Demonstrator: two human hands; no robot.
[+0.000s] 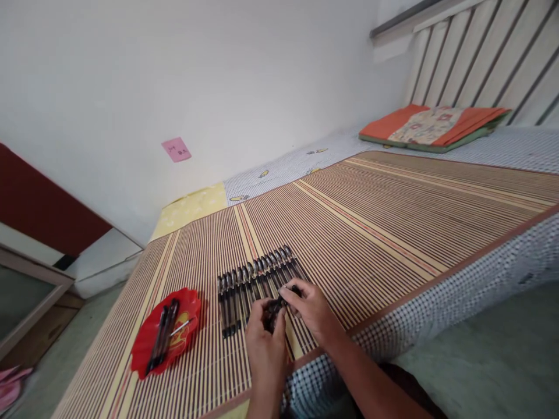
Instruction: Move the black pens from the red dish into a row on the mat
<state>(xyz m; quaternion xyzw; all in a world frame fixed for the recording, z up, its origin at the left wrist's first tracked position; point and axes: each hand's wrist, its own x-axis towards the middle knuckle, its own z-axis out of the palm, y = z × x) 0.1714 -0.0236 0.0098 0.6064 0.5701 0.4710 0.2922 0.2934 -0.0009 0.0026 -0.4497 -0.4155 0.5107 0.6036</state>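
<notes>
Both hands meet at the near edge of a striped bamboo mat. My left hand is closed around a black pen, its fingers hiding much of it. My right hand pinches the upper end of the same pen; whether that end is a separate piece I cannot tell. Just beyond my hands, several dark pens lie side by side in a row, clips toward the wall. To the left, a red scalloped plate carries a few dark pens and a thin, pale-tipped refill.
The bamboo mat covers a bed with a checked sheet. A folded orange and floral cloth lies at the far right by the white slatted headboard. A pink note is stuck on the white wall.
</notes>
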